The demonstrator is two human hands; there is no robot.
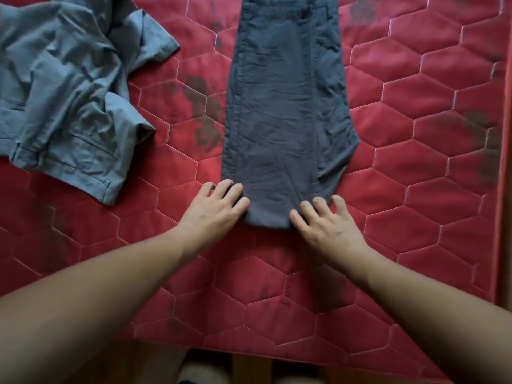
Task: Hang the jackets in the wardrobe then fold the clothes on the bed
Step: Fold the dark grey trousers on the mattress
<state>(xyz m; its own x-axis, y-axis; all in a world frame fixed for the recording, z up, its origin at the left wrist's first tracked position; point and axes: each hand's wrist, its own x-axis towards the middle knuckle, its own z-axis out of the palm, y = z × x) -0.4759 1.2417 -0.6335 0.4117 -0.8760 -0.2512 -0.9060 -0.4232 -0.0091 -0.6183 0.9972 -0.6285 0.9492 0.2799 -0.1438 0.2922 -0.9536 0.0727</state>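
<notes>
Grey trousers (282, 106) lie flat on the quilt (415, 189), long axis running straight away from the person — hem (267, 217) nearest, waistband (288, 9) far — with left hand (213, 212) and right hand (329, 221), fingers loosely spread and gripping nothing, touching the hem's two corners, equally near.

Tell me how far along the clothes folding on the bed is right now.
Done: the dark trousers lie folded in half lengthwise on the red bed cover. In hand: the left hand and right hand touch their near end, likely to fold it up. Still to do: the crumpled lighter garment beside them. No jackets or wardrobe are in view.
</notes>
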